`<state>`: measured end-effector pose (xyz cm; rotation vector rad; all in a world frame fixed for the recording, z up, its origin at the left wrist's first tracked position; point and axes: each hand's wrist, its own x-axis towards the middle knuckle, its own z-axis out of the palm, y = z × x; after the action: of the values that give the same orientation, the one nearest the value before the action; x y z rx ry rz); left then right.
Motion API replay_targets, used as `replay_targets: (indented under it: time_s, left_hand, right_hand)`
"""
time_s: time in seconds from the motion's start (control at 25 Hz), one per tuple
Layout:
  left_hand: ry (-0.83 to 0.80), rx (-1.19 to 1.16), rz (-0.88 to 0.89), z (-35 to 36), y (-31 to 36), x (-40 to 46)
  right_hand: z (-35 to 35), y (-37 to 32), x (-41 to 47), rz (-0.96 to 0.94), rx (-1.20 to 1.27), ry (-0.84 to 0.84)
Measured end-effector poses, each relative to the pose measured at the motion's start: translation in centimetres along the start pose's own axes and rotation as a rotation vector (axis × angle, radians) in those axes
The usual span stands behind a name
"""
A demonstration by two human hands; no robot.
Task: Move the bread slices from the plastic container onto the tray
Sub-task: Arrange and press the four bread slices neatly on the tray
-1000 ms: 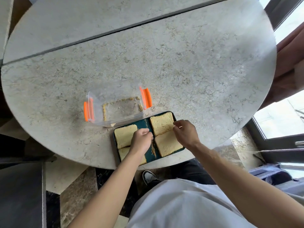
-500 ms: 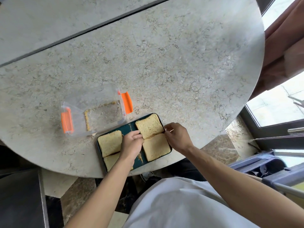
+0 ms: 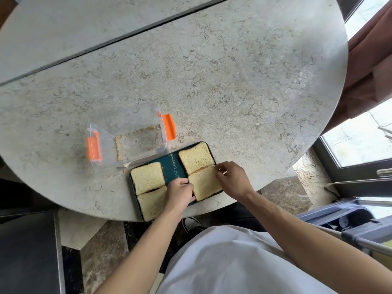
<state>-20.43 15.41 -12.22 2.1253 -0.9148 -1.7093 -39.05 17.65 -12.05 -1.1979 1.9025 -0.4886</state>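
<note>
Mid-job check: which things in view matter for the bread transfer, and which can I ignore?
Part of the job: plastic container, crumbs only inside; tray; four bread slices on it; left hand and right hand at the near-right slice.

Ignore: table; curtain; window.

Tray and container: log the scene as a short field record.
tray: dark green, at the table's near edge, crumbs down its bare middle
bread: four slices on the tray, two left, two right
container: clear plastic with orange clips, beside the tray, only crumbs inside
left hand: fingers at the left edge of the near-right slice
right hand: fingertips on that slice's right edge
table: round, marbled stone
</note>
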Motion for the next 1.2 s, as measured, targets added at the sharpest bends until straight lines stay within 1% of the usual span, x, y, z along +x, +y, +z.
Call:
replay_targets:
  time_s: [0.2, 0.32, 0.48, 0.6, 0.72, 0.92, 1.2]
  left_hand:
    - [-0.028, 0.066, 0.017, -0.5, 0.7, 0.1]
    - [0.022, 0.110, 0.080, -1.0, 2.2, 1.0]
    - [0.046, 0.066, 0.117, -0.7, 4.5, 2.1]
    - [0.061, 0.154, 0.146, 0.1, 5.0, 2.3]
    - [0.097, 0.180, 0.133, 0.3, 5.4, 2.5]
    - [0.061, 0.193, 0.129, 0.2, 6.0, 2.9]
    - [0.057, 0.166, 0.147, -0.1, 6.0, 2.5]
  right_hand:
    - [-0.2, -0.2, 0.4, 0.002, -0.018, 0.005]
    - [-0.4, -0.4, 0.6, -0.006, -0.014, 0.004]
    - [-0.6, -0.8, 0.9, -0.014, -0.004, 0.007]
    - [-0.5, -1.2, 1.3, -0.029, -0.004, -0.001]
    - [-0.3, -1.6, 1.4, -0.031, 0.006, -0.014]
    - [-0.2, -1.9, 1.6, -0.041, 0.033, -0.019]
    - [-0.2, -2.2, 1.5, -0.050, -0.005, -0.028]
